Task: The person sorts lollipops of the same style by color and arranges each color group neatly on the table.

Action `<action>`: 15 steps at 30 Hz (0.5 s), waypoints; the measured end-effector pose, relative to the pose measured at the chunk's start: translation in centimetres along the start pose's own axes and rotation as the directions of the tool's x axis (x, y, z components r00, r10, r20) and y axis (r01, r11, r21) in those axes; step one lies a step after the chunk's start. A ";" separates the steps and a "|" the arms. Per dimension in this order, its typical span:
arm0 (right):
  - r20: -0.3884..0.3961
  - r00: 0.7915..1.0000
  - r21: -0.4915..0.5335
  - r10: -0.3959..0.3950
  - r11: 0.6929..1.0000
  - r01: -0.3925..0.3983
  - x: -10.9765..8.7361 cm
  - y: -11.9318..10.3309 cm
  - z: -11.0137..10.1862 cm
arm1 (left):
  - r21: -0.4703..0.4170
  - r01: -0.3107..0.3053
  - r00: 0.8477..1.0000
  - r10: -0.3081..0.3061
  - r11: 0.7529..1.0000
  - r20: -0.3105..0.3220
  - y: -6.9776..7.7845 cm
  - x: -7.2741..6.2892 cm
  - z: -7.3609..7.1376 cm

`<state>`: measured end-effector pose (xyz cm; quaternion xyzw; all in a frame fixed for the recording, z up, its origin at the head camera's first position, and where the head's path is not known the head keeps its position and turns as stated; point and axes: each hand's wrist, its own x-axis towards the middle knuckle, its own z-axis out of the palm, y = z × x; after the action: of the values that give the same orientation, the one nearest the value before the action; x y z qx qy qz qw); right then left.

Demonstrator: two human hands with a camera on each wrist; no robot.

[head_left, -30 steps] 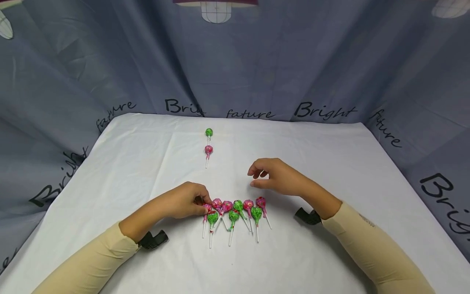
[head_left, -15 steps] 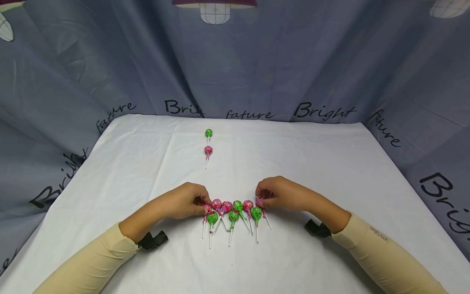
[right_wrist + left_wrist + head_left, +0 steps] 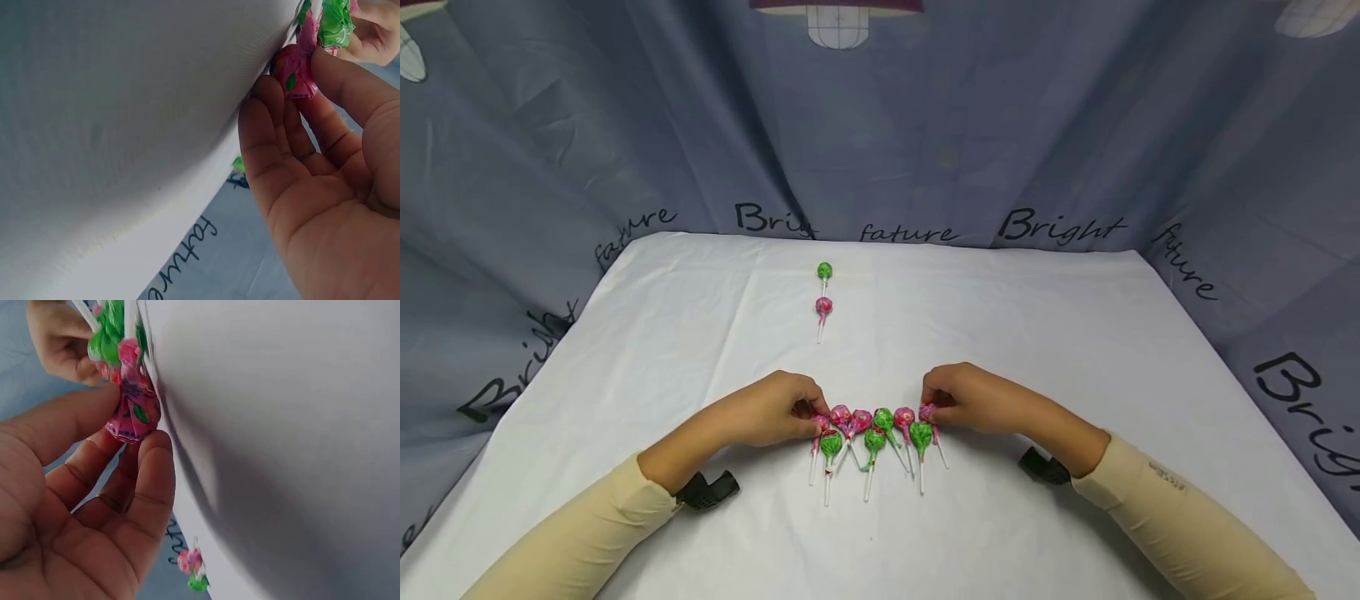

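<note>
A cluster of pink- and green-wrapped lollipops lies on the white cloth, sticks toward me. At its left end my left hand [image 3: 775, 410] pinches the head of a pink lollipop [image 3: 136, 415] between thumb and fingers. My right hand [image 3: 973, 400] holds the pink lollipop [image 3: 299, 72] at the right end the same way, its head partly covered by the fingers. Between them lie more pink lollipops, such as one pink lollipop [image 3: 840, 415], and green ones, including a green lollipop [image 3: 874, 442] and a green lollipop [image 3: 921, 435] set nearer to me.
Farther back on the cloth, a green lollipop [image 3: 824, 271] and a pink lollipop [image 3: 823, 307] lie in line, one behind the other. The white-covered table [image 3: 1037, 317] ends at a grey-blue curtain [image 3: 970, 125] with printed lettering.
My right hand has come down and toward me from above the cloth and taken hold of the rightmost pink lollipop. My left hand keeps its grip in nearly the same place.
</note>
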<state>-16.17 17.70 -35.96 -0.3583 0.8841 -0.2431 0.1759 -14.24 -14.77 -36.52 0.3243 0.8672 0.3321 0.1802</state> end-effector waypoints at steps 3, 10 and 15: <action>0.000 1.000 -0.002 0.000 1.000 0.000 0.1 0.0 0.1 | 0.016 -0.006 1.000 0.006 1.000 -0.021 -0.4 0.2 -0.7; -0.001 1.000 -0.013 0.014 1.000 -0.014 0.1 0.2 0.1 | 0.031 0.013 0.996 -0.010 0.999 -0.087 -1.2 2.2 -4.3; 0.002 1.000 -0.012 0.014 1.000 -0.014 0.0 0.1 0.1 | 0.006 0.007 0.991 -0.006 1.000 -0.130 -2.5 4.9 -6.5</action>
<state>-16.20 17.76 -36.11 -0.3534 0.8878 -0.2363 0.1764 -22.29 -15.82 -34.10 0.2998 0.8792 0.3491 0.1232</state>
